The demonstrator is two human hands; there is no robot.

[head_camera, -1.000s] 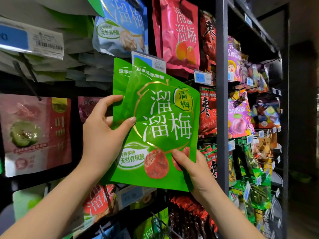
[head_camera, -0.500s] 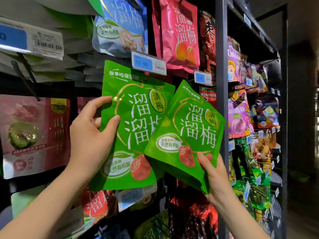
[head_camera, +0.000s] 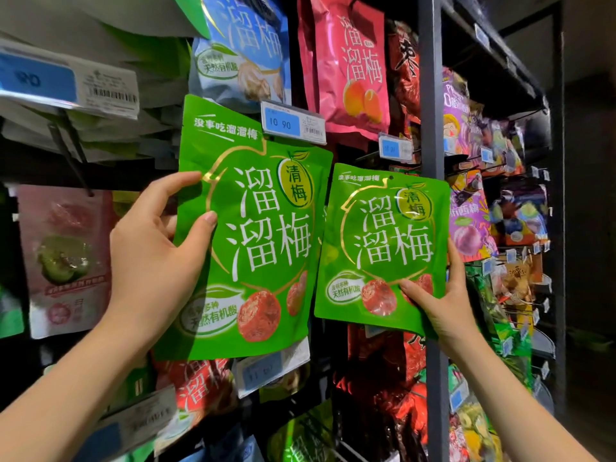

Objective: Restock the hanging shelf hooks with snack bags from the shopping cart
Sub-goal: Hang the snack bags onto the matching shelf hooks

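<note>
Green glossy plastic snack bag (head_camera: 253,235), the larger one, is pinched at its left edge by the left hand (head_camera: 156,258), thumb in front. Just beside it, the right hand (head_camera: 440,301) pinches a smaller green glossy bag (head_camera: 383,248) at its lower right corner before the dark metal shelf post (head_camera: 431,78).

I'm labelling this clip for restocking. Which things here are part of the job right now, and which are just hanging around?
In the job:
left hand, gripping the left green bag
right hand, gripping the right green bag

Just there:
blue bag
pink bag
price tag
shelf post
</note>
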